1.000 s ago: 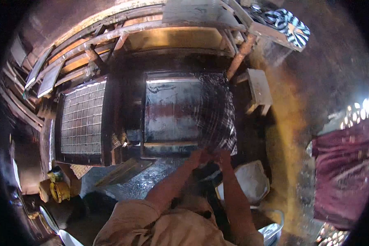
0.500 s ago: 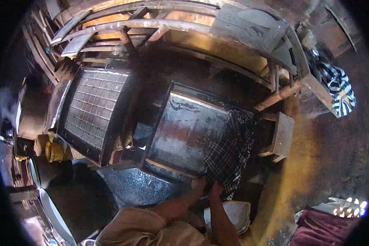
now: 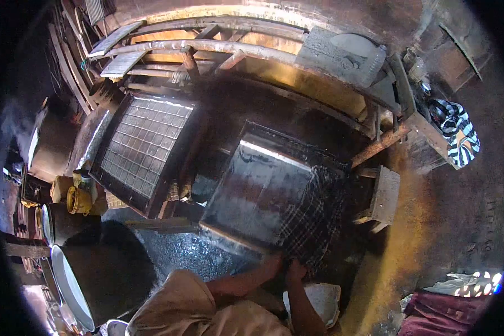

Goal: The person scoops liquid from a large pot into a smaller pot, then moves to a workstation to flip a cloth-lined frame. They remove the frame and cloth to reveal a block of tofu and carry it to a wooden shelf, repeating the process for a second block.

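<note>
A dark checked cloth [image 3: 311, 221] lies bunched and spread over the right part of a wet, dark flat panel [image 3: 252, 190] in a shallow wooden frame. My left hand [image 3: 271, 267] is at the near corner of the panel, fingers closed on the cloth's near edge. Just to its right, my right hand [image 3: 296, 272] grips the same cloth edge. The fingertips of both hands are partly lost in shadow. Below my right forearm sits a pale shallow basin [image 3: 325, 299], partly covered by the arm.
A gridded tray [image 3: 148, 140] leans at the left. Large drums [image 3: 103, 280] and a yellow container [image 3: 79, 200] stand nearer. A wet dark surface [image 3: 179, 252] lies before me. A small wooden stool [image 3: 383, 196] is at the right, a pole bench [image 3: 252, 53] behind.
The view has shifted slightly, moving the scene rightward at the left side. The panel's near edge now looks broader and its frame less visible. Both hands remain at the cloth's near edge.
</note>
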